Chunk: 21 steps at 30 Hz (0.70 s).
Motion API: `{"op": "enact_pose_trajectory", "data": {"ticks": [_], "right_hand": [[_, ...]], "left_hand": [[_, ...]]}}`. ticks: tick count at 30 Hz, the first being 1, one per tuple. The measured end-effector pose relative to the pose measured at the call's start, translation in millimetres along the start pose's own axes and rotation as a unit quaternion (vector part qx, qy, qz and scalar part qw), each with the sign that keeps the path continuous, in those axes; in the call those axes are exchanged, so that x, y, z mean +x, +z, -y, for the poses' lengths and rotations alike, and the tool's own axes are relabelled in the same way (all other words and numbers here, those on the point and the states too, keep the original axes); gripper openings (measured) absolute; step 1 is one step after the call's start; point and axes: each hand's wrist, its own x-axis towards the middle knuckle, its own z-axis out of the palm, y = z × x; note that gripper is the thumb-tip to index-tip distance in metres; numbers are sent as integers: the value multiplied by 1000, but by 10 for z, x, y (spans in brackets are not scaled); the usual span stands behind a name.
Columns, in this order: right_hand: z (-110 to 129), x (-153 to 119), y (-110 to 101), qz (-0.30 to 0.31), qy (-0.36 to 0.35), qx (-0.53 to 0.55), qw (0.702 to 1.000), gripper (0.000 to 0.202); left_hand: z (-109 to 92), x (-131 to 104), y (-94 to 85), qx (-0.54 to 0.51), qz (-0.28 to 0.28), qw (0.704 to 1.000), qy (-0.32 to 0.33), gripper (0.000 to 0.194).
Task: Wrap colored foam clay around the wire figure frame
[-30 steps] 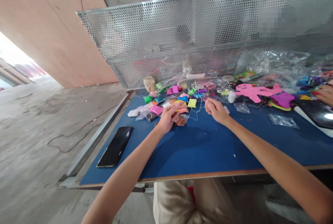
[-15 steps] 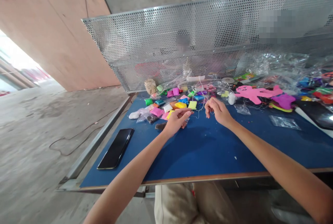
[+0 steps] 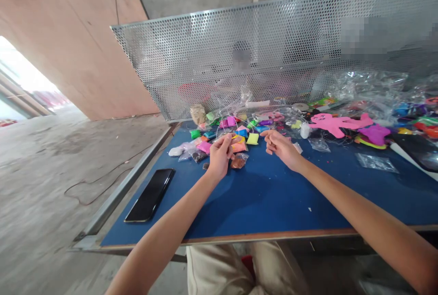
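My left hand [image 3: 221, 154] is closed in a pinch over the near side of the small packets. A thin white string [image 3: 219, 129] loops up beside its fingertips, and the hand appears to hold it. Just right of that hand, a brown packet [image 3: 239, 161] lies on the table. My right hand [image 3: 279, 147] hovers apart from the left, fingers bent together and index finger pointing left; anything in its grip is too small to make out. Between the hands, slightly farther back, lies a yellow-green packet [image 3: 252, 139].
A phone [image 3: 149, 195] lies on the blue table [image 3: 239, 208] at left. At right are a pink figure cutout [image 3: 330, 123], a purple star shape [image 3: 376, 134], a small white bottle [image 3: 304, 129] and clear bags [image 3: 376, 161]. A perforated metal panel [image 3: 212, 48] borders the back.
My left hand has moved slightly left and turned upright, uncovering the brown packet. My right hand has shifted a little left. The string that dangled between the hands now loops near the left one.
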Motion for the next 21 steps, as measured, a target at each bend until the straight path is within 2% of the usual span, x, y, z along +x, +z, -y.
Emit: {"op": "enact_pose_trajectory", "data": {"ticks": [3,7,11,17,21], "right_hand": [[-48,-11,27,24,16,-31,999,30],[-75,-63,87,73,27,-98,992,36],[-81,-82,117,41,3,-170,985,39],[-138,-80,167,37,-13,-131,991,41],[-158,-90,201,-14,-8,-115,993,38]], "left_hand": [[16,17,3,-24,-28,999,5,42],[60,-9,29,-18,-33,999,18,40],[93,-37,31,40,-28,999,20,42],[92,-70,45,118,-22,992,30,42],[76,-100,76,110,-8,994,10,43]]}}
